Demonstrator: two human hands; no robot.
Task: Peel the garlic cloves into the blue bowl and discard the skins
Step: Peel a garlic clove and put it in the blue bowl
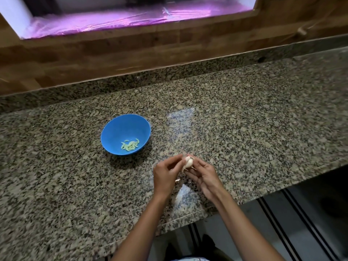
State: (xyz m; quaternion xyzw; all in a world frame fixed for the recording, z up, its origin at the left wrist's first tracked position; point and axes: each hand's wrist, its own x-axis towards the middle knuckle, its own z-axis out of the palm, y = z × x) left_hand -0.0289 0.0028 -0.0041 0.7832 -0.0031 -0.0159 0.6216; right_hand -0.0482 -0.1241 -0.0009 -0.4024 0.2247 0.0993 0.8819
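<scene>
A blue bowl (125, 134) stands on the granite counter (244, 113) and holds several pale green peeled cloves (130, 145) near its front. To the right of the bowl and nearer to me, both hands meet over the counter. My right hand (204, 175) holds a white garlic piece (188, 162) with loose papery skin at its fingertips. My left hand (165, 173) pinches the same garlic from the left side. A small scrap of skin (177, 180) shows just below my left hand.
A wooden wall panel (113, 57) runs along the back of the counter under a window ledge lit pink (105, 21). The counter's front edge (188, 221) steps back on the right, with tiled floor (282, 223) below it.
</scene>
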